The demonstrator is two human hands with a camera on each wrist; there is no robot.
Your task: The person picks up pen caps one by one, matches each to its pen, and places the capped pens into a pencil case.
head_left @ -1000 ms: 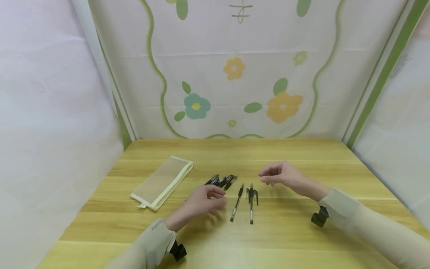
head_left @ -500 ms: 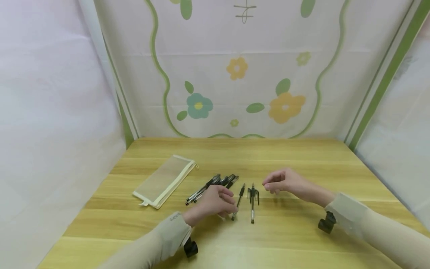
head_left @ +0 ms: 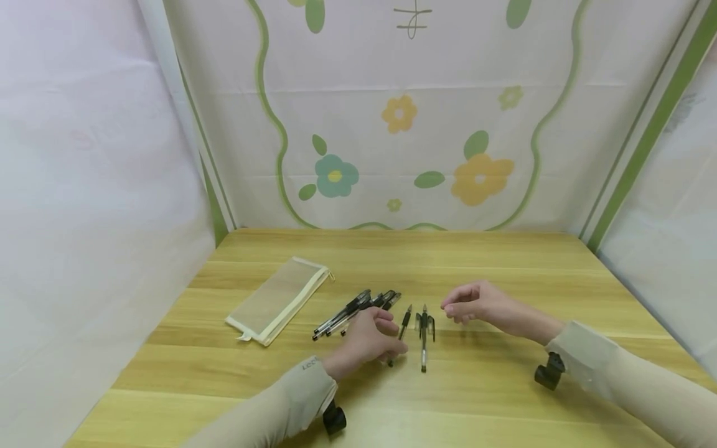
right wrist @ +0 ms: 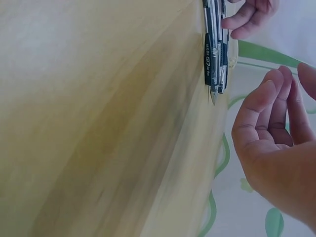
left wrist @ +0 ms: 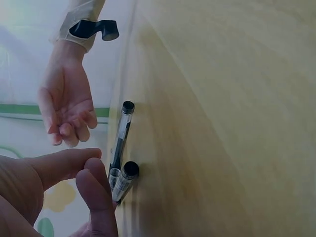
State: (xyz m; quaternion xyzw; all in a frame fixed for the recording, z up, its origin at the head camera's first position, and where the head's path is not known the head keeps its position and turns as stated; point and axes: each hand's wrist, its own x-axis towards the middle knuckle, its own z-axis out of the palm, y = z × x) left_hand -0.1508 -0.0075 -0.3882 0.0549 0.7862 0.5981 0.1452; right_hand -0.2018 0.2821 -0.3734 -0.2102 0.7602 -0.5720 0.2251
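Note:
In the head view my left hand (head_left: 370, 339) reaches over the lower part of an uncapped black gel pen (head_left: 406, 320), partly covering it. The left wrist view has its thumb and finger close together beside the pen ends; whether they touch a pen I cannot tell. Just right lies a second uncapped gel pen (head_left: 424, 348), tip away from me. A pen cap (head_left: 431, 328) lies at its right, another cap (head_left: 417, 321) at its left. My right hand (head_left: 476, 302) hovers right of these, fingers loosely curled, holding nothing.
Several capped black pens (head_left: 350, 311) lie bunched left of the left hand. Further left is a flat mesh zip pouch (head_left: 277, 298) with pale edges. The wooden table (head_left: 476, 398) ends at a flowered cloth backdrop (head_left: 358, 112), with cloth walls at both sides.
My left hand has moved right, off the bunched pens and over the left uncapped pen. The right hand has shifted slightly down and right in view. The pens stay in place.

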